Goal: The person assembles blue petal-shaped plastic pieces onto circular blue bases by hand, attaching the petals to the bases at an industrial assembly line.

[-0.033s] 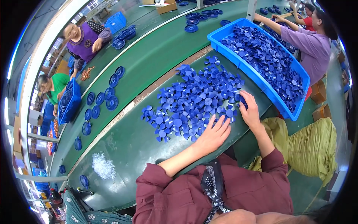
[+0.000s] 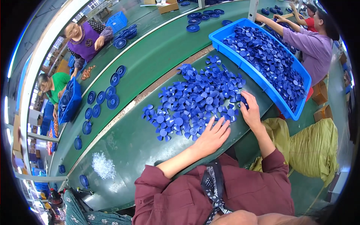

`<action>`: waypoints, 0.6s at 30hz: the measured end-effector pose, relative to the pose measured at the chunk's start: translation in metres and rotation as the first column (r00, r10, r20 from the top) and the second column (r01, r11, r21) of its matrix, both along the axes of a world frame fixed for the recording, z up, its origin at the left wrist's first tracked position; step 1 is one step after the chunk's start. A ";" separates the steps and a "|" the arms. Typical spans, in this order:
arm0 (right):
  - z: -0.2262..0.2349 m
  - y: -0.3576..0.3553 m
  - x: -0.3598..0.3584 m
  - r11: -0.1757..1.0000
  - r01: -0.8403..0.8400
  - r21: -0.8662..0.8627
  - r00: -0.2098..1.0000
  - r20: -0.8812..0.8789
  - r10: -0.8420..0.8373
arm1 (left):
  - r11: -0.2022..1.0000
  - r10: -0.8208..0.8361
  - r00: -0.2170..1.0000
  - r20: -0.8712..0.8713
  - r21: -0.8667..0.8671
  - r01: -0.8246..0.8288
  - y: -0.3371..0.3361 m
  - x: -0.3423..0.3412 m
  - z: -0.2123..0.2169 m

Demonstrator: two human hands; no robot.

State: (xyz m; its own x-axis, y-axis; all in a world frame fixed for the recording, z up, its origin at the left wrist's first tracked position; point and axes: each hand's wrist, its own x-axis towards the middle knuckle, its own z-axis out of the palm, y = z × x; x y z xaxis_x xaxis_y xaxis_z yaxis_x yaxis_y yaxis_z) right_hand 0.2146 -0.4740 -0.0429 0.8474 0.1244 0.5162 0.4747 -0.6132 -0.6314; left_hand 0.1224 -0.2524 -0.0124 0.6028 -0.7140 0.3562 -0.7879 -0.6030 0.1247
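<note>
Loosely heaped, bladed pieces point(image 2: 179, 122) shine blue beside hands point(image 2: 212, 140) point(image 2: 252, 113), left spread, right's grip unclear.

On the worktable point(image 2: 131, 150), a heap of fan wheels point(image 2: 198, 97); at its near edge, left hand point(image 2: 213, 139); right edge, right hand point(image 2: 251, 112); farther right, tub point(image 2: 268, 90) of wheels; left, granules point(image 2: 103, 165); behind, grilles point(image 2: 113, 101) on a conveyor belt point(image 2: 157, 56).

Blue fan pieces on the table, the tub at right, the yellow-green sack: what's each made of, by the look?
Blue fan pieces: likely moulded plastic, semi-gloss; thin blades catch bright highlights.
Blue tub: probably rigid plastic, smooth; even colour, straight walls with a formed rim.
Yellow-green sack: cloth or woven plastic, can't tell which; soft sheen, limp, many creases.
</note>
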 end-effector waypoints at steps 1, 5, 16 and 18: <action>-0.003 0.000 -0.001 0.999 0.021 -0.036 0.999 0.043 -0.020 | 1.000 0.004 1.000 0.009 -0.017 -0.004 0.010 -0.010 0.002; -0.017 0.009 0.003 0.989 0.064 -0.130 0.985 0.170 -0.041 | 0.980 0.152 0.988 0.034 -0.137 -0.146 0.065 -0.051 -0.003; -0.029 0.007 -0.005 0.991 0.131 -0.036 0.966 0.228 -0.119 | 0.472 0.790 0.613 -0.009 -0.629 -0.618 0.169 -0.099 -0.024; -0.032 0.006 -0.003 0.984 0.169 -0.057 0.959 0.238 -0.151 | 0.428 0.803 0.594 -0.042 -0.653 -0.625 0.177 -0.100 -0.028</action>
State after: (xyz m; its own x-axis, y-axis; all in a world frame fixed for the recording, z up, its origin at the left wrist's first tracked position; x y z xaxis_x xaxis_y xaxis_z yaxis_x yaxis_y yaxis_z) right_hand 0.2116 -0.4677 -0.0752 0.7176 0.0433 0.6952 0.4940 -0.7353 -0.4640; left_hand 0.0225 -0.0758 -0.0404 0.6236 0.3261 0.7105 -0.1548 -0.8393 0.5211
